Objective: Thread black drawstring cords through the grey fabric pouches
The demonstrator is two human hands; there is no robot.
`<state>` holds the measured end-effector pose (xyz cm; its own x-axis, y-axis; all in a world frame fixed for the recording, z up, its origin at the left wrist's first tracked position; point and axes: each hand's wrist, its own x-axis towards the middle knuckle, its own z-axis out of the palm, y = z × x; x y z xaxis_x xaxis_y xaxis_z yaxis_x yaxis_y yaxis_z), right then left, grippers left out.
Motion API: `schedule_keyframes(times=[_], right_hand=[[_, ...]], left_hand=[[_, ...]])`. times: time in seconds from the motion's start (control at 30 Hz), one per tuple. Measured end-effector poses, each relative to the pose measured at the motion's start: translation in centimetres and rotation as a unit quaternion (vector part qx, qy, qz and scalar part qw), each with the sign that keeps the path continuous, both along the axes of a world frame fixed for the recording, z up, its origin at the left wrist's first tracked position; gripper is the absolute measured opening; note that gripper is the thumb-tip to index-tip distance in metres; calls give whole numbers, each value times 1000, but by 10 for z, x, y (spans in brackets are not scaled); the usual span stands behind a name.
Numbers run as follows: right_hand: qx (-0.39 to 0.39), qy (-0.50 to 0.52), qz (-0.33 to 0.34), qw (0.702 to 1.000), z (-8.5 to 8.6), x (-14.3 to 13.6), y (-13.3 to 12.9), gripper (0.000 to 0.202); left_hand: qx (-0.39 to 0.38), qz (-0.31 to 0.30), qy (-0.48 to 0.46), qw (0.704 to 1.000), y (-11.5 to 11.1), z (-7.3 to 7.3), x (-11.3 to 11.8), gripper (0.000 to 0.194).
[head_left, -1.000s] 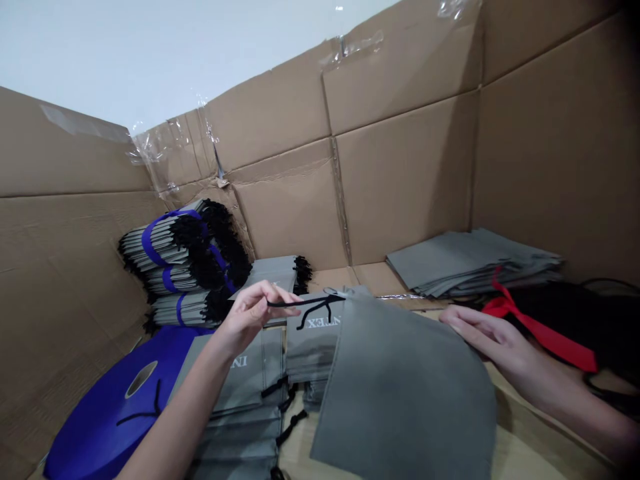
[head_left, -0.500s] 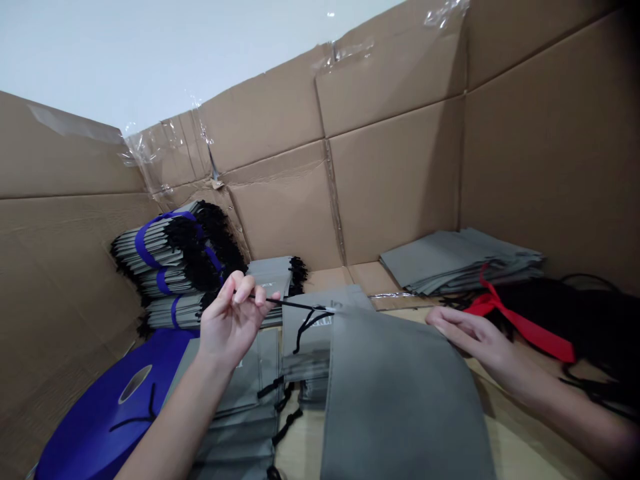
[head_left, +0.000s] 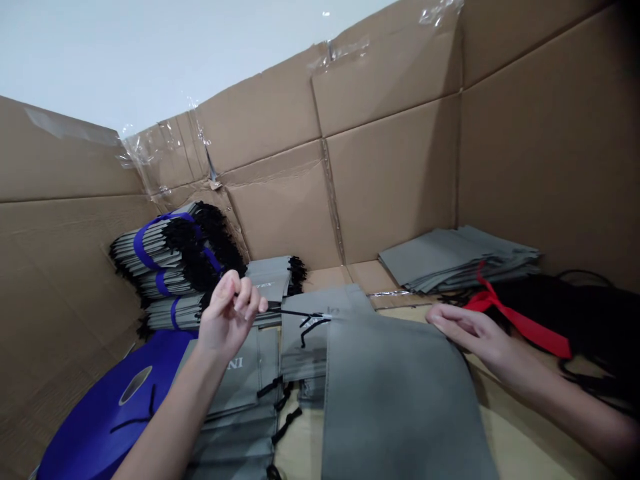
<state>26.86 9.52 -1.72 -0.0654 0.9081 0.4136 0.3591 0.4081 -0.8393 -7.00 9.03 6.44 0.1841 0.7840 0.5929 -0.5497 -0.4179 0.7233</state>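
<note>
My left hand point(head_left: 229, 313) is closed on a black cord point(head_left: 295, 313), which runs taut to the upper left corner of a grey fabric bag point(head_left: 400, 393). A loose black cord end hangs beside that corner. My right hand point(head_left: 463, 327) pinches the bag's upper right corner, thumb against fingers. The bag hangs spread between both hands. Behind its left edge lie more grey bags point(head_left: 305, 347) with white print. Under and beside my left forearm are further grey bags point(head_left: 235, 427) with knotted black cords.
Bundles of grey bags point(head_left: 173, 267) with blue bands stand at the left, behind a blue roll point(head_left: 95, 413). Flat grey pieces point(head_left: 450, 257) lie at the back right, near black cords point(head_left: 550, 307) and a red strip point(head_left: 530, 327). Cardboard walls point(head_left: 390, 180) surround the work surface point(head_left: 300, 443).
My left hand has turned slightly, its fingers curled tighter on the cord. The loose cord end by the bag's corner has shifted. My right hand keeps its pinch.
</note>
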Motion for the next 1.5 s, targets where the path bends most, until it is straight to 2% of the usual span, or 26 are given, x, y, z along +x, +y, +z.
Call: schedule_keyframes(times=[0.1, 0.23, 0.33, 0.43, 0.57, 0.73, 0.83, 0.93, 1.13, 1.3, 1.4, 1.5], right_hand=[[-15, 16, 50, 999, 1, -4, -2, 39], [-27, 20, 56, 998, 1, -5, -2, 38], [-31, 16, 58, 998, 1, -7, -3, 39], [-24, 3, 55, 998, 1, -8, -3, 41], [-15, 0, 33, 999, 1, -6, -3, 42], [5, 7, 28, 1000, 3, -6, -3, 42], [10, 6, 27, 1000, 2, -5, -2, 41], [7, 4, 31, 999, 1, -4, -1, 42], [-8, -3, 39, 999, 1, -1, -2, 41], [5, -48, 36, 998, -3, 8, 5, 40], [12, -109, 35, 993, -7, 14, 9, 39], [9, -138, 37, 990, -11, 18, 12, 39]], left_hand=[[17, -9, -25, 1000, -10, 11, -2, 41], [25, -22, -48, 998, -20, 18, -4, 41], [18, -26, -57, 998, -17, 17, -8, 39], [1, -34, -4, 999, -3, 6, -8, 37], [-13, -13, 92, 996, 18, -22, 5, 35], [-68, -31, 167, 983, 26, -47, 21, 32], [-81, -44, 267, 959, 25, -54, 24, 36], [-46, -41, 381, 923, 25, -57, 23, 36], [9, 4, 413, 911, 28, -54, 17, 39], [62, 82, 431, 896, 27, -34, 4, 34], [126, 112, 483, 859, 28, -21, -9, 29], [165, 73, 541, 821, 32, -20, -19, 27]])
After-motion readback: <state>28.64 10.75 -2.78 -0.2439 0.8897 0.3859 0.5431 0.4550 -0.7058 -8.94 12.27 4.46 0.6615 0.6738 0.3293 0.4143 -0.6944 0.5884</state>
